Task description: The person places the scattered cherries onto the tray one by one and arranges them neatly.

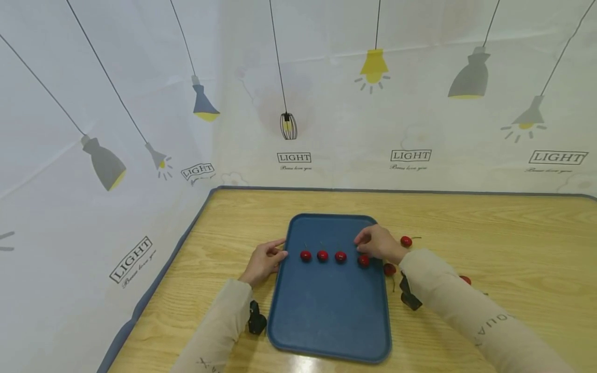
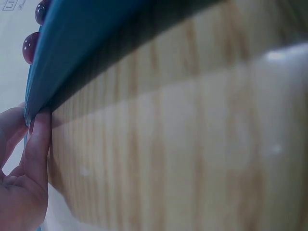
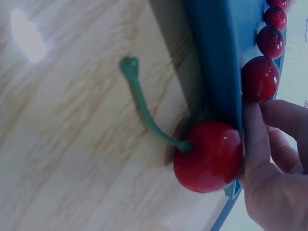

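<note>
A blue tray (image 1: 326, 316) lies on the wooden table. My left hand (image 1: 263, 261) holds its left rim, the thumb over the edge; in the left wrist view, the fingers (image 2: 38, 149) pinch that rim. Three red cherries, among them this middle cherry (image 1: 322, 256), sit in a row across the tray with their stems pointing away. At the row's right end is a fourth cherry (image 1: 363, 261). My right hand (image 1: 380, 242) reaches over the right rim, thumb and fingertips together at this cherry's stem end, hiding the stem. In the right wrist view, the fingertips (image 3: 255, 113) are right at the cherry.
Just outside the tray's right rim lies a loose cherry (image 1: 389, 269) with a green stem (image 3: 144, 110). Another cherry (image 1: 406, 241) lies farther back, and one more (image 1: 465, 280) shows partly behind the right sleeve. A wall covering (image 1: 345, 171) printed with lamps borders the table.
</note>
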`<action>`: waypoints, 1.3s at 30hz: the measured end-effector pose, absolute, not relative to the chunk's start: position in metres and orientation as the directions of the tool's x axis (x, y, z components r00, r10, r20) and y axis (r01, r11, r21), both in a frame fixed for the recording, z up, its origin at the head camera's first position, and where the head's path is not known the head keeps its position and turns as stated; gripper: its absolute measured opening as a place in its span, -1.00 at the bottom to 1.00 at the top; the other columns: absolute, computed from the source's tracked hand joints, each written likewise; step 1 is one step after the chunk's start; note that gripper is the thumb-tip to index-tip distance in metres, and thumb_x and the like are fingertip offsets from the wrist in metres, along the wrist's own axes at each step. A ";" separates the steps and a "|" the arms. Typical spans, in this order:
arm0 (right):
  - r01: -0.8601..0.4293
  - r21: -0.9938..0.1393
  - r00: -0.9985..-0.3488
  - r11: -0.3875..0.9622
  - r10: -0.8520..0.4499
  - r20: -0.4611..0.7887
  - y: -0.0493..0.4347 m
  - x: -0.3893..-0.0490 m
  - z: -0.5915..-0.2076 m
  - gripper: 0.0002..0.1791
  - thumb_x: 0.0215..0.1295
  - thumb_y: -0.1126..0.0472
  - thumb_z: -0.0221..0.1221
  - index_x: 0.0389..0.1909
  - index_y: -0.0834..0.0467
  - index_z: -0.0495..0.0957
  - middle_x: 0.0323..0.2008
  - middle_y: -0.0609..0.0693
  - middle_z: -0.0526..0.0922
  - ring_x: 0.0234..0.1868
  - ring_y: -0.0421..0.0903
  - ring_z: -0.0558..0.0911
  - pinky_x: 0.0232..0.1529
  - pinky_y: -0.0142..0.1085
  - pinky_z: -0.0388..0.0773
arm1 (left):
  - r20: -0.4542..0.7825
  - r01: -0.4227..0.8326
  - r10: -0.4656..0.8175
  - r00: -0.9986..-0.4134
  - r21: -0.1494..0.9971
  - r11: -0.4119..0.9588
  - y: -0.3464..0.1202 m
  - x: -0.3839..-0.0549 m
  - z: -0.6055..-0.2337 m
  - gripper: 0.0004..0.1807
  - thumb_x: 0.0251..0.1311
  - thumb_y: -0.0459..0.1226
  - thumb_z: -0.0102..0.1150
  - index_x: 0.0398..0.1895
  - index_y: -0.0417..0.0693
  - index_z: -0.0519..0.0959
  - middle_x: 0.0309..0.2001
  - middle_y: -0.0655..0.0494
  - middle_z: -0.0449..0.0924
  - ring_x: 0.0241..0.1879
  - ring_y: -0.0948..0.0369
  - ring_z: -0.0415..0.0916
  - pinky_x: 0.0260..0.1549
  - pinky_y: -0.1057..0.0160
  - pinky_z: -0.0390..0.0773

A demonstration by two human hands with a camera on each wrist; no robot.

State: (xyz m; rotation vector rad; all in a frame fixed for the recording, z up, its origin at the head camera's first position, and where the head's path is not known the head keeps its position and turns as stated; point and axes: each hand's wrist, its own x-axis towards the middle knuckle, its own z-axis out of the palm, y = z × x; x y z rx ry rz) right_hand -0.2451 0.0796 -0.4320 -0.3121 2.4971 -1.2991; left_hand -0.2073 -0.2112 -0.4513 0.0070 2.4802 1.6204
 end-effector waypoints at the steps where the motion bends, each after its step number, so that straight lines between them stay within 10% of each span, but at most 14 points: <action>1: -0.046 -0.826 -0.929 0.561 -0.328 -0.171 0.080 -0.245 -0.432 -0.87 0.06 0.48 0.13 -0.32 0.40 0.52 -0.42 0.10 0.53 -0.43 -0.14 0.54 -0.39 -0.29 0.55 | -0.145 -0.090 0.107 -0.984 0.910 0.404 -0.211 -0.208 -0.452 -0.51 0.17 -0.37 0.05 0.20 -0.22 0.30 -0.28 -0.15 0.45 -0.52 0.20 0.37 -0.52 0.20 0.54; 39: -0.182 -0.836 -0.898 0.518 -0.434 -0.074 0.109 -0.236 -0.411 -0.79 0.15 0.40 0.09 -0.21 0.45 0.48 -0.32 0.17 0.53 -0.34 0.03 0.58 -0.35 -0.25 0.55 | -0.147 -0.099 0.089 -0.985 0.909 0.405 -0.210 -0.205 -0.452 -0.53 0.17 -0.34 0.06 0.19 -0.09 0.34 -0.29 -0.05 0.45 -0.55 0.23 0.36 -0.56 0.30 0.51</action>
